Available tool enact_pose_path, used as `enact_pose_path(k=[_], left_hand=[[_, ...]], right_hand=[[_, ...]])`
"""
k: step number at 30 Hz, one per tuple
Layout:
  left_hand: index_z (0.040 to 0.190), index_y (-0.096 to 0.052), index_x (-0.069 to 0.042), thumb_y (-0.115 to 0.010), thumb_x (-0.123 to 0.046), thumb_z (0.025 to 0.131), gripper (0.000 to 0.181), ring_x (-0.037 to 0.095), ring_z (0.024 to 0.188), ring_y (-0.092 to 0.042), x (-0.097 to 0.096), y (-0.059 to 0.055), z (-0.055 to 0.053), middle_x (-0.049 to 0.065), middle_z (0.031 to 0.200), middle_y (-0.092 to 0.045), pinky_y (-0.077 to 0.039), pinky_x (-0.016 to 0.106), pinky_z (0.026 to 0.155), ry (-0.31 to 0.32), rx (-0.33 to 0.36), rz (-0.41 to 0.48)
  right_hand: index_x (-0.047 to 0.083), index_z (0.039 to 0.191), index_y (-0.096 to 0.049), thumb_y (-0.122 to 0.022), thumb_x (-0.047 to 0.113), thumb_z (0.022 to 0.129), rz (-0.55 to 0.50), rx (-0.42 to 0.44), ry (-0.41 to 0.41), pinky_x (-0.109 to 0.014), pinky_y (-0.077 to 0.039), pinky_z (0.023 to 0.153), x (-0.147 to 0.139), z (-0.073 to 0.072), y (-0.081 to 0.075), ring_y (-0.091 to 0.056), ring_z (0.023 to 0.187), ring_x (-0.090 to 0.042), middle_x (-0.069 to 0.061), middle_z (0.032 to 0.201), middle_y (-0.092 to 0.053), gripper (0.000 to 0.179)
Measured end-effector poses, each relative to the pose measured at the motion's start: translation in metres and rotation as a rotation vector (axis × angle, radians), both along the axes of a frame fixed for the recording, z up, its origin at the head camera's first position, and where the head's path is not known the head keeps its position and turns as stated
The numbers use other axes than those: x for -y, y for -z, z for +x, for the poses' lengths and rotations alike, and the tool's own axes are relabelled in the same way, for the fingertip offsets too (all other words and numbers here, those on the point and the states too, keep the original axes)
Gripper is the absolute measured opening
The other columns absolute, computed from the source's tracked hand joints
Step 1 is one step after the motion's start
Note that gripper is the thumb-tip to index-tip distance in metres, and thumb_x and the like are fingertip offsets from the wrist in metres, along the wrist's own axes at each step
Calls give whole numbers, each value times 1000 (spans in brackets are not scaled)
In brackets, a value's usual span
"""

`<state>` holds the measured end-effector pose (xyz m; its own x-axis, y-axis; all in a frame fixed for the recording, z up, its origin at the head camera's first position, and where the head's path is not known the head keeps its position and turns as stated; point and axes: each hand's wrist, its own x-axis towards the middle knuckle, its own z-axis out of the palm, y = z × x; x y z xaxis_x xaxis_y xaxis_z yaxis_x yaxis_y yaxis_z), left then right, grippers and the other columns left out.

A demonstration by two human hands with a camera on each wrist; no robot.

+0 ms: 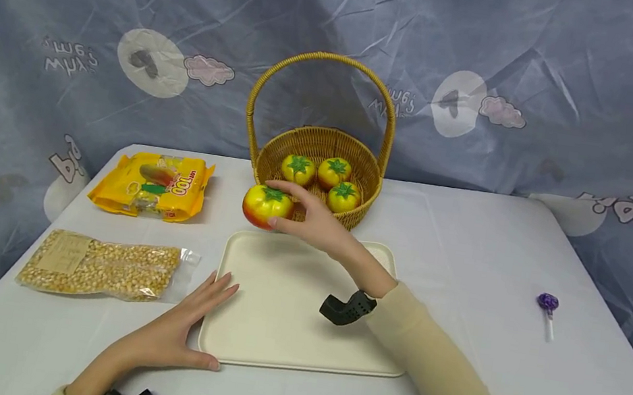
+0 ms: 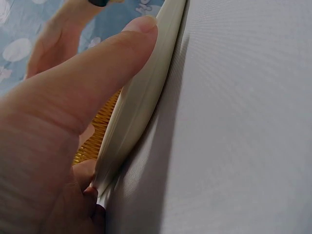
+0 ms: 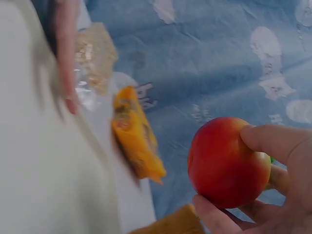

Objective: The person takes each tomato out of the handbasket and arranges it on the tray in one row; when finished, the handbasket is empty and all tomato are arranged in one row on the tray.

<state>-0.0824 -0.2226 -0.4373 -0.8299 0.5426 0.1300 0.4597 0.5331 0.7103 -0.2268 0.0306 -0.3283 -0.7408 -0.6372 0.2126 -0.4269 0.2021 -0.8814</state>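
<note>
My right hand (image 1: 313, 221) holds a yellow-and-red tomato (image 1: 266, 206) with a green leafy top, thumb on one side and fingers on the other. It is raised at the front left of the wicker basket (image 1: 325, 137). In the right wrist view the red underside of the tomato (image 3: 226, 163) faces the camera. Three similar tomatoes (image 1: 335, 173) lie inside the basket. My left hand (image 1: 170, 333) is spread at the near left corner of the cream tray (image 1: 286, 316), fingers over its left edge and thumb by its front rim (image 2: 146, 92).
Left of the tray lies a clear bag of corn kernels (image 1: 110, 265), with a yellow mango-printed packet (image 1: 155, 186) behind it. A purple-wrapped lollipop (image 1: 548, 307) lies far right on the white table (image 1: 484, 264). Blue-grey printed cloth (image 1: 344, 10) hangs behind.
</note>
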Motion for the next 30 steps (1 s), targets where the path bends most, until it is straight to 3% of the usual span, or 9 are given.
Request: enact_pose_path(k=[6,14,18,30], left_hand=[[149,-27,-18,-78,-50,69,100,32,139,1,0,0,-1,5,155,-14,-16,67,98,3,1,2],[148,-29,-20,-77,-52,70,98,34,139,1,-1,0,-1,0,153,-21,-17,68,97,3,1,-2],[148,-30,-21,-77,-52,69,97,34,139,1,-1,0,0,-1,152,-24,-17,68,97,0,-1,2],[147,-34,-19,-77,-48,72,91,37,138,0,-1,0,0,0,149,-30,-17,69,96,26,-27,2]], right_hand=[[13,138,-46,-70,14,86,100,-98,-19,-29,-36,97,20,8,30,-43,122,-17,-5,141,-41,57],[10,136,-48,-70,11,84,105,-112,-15,-29,-36,97,32,6,62,-43,121,-19,-7,137,-45,56],[11,136,-48,-70,12,85,113,-132,-18,-29,-30,101,33,5,69,-40,124,-16,-4,137,-45,56],[9,137,-45,-71,11,84,109,-211,-49,-27,-31,101,39,6,77,-41,123,-16,-8,137,-44,58]])
